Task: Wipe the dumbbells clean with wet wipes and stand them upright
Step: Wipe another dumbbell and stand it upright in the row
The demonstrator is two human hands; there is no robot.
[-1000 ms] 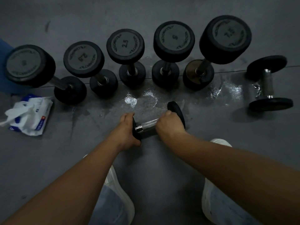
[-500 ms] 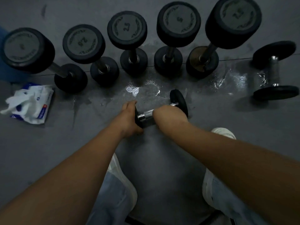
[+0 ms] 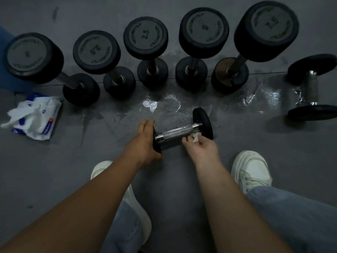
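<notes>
**gymrat_22:** Where's the dumbbell on your feed, and what's each grip doing?

**remote_op:** The dumbbell (image 3: 177, 133) is lying flat on the floor (image 3: 169, 179), right between my two hands. Its bar runs left to right, with the right end angled a bit further from me. The left hand (image 3: 144, 143) has its grip clamped round the left end plate, bracing it. The right hand (image 3: 202, 147) has its grip pinched together on a balled-up wipe (image 3: 196, 138), just under the right end of the bar, beside the right plate. I can't tell if the wipe is actually touching the bar.

**gymrat_22:** So which hand stands it up?

**remote_op:** I'd guess the left, since it's got an end in hand. Tip it off that sideways axis onto one plate. Behind it a row (image 3: 145, 35) of five stands upright, and a far dumbbell (image 3: 312, 88) lies on its side well off to the right. The pack (image 3: 40, 115) is far left. There's a wet patch (image 3: 160, 105) just past the bar, so it might slide.
</notes>
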